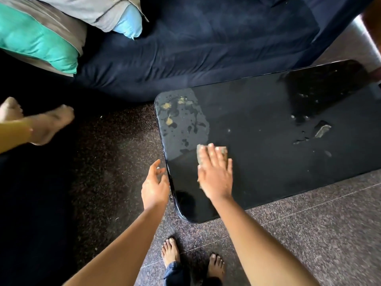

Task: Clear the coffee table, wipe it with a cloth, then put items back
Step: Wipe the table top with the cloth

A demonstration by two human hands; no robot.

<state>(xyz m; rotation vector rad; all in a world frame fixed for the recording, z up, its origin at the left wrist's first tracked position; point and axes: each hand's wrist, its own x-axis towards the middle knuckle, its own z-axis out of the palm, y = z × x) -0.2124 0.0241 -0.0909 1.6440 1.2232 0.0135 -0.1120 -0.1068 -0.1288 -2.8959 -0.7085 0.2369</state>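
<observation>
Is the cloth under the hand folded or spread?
Folded, it seems: the cloth is a small thick pad, mostly covered by the flat right hand on the coffee table.

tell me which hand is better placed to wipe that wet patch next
Right: the right hand lies flat on the cloth, just short of the wet patch; the left hand hovers empty beside the coffee table.
</observation>
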